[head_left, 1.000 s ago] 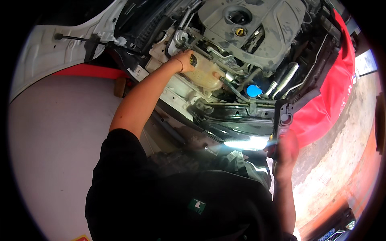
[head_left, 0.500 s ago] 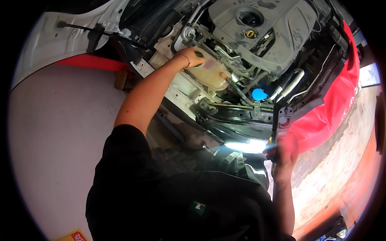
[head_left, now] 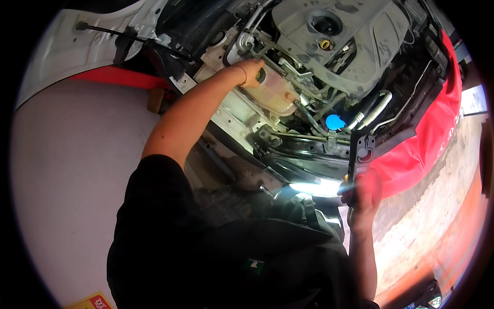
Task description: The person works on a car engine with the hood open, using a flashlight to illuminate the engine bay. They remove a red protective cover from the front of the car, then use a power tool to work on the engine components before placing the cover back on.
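Note:
My left hand (head_left: 249,72) reaches into the engine bay. Its fingers curl round the dark round cap (head_left: 261,75) on top of a yellowed, translucent coolant reservoir (head_left: 275,98), and the cap still sits on it. My right hand (head_left: 366,195), slightly blurred, grips a flat black handheld work light (head_left: 362,152) in front of the car. The light stands upright, its looped end at the top, and its lower part is hidden by my fingers. A bright glow lies beside it along the headlight (head_left: 316,187).
A dusty grey engine cover (head_left: 339,41) with a yellow oil cap (head_left: 325,45) fills the far side. Nearer are a blue washer cap (head_left: 335,122) and several hoses. Red fender covers (head_left: 411,165) drape the front and left edges. A black strut (head_left: 110,32) crosses at upper left.
The view has shifted slightly, so the engine bay sits a little further right and lower. My left hand stays at the reservoir cap; my right keeps hold of the work light.

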Tool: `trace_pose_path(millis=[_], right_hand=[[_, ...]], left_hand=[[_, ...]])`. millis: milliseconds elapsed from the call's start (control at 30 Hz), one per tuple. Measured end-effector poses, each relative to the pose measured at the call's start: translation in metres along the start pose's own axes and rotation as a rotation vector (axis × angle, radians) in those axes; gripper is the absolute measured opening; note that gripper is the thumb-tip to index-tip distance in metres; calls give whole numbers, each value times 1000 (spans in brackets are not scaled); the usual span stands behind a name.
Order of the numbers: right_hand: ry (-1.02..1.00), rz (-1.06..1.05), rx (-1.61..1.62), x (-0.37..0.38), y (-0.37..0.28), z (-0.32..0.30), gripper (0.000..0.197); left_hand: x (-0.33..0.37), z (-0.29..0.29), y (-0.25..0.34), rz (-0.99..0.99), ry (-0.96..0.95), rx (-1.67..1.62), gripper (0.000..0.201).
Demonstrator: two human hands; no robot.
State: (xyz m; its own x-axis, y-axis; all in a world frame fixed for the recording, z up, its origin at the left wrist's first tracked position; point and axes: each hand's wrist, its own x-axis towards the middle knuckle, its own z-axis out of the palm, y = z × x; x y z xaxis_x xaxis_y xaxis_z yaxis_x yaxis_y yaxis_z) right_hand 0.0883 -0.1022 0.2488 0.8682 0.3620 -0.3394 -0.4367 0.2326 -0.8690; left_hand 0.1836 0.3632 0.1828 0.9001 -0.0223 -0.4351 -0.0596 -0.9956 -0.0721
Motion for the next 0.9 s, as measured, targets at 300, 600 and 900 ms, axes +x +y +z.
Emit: trace_pose_path(millis=[300,600,900], right_hand=[[15,-67,-12,-7,2,-12,27],[48,-95,11,-5,6,-16,26],[62,-71,-5,-8,6,-18,28]], left_hand=[[-26,-20,24,-164,38,-180,72],[-20,-15,3,106,1,-39,68],[-8,0,20,-17,7,-37,61]])
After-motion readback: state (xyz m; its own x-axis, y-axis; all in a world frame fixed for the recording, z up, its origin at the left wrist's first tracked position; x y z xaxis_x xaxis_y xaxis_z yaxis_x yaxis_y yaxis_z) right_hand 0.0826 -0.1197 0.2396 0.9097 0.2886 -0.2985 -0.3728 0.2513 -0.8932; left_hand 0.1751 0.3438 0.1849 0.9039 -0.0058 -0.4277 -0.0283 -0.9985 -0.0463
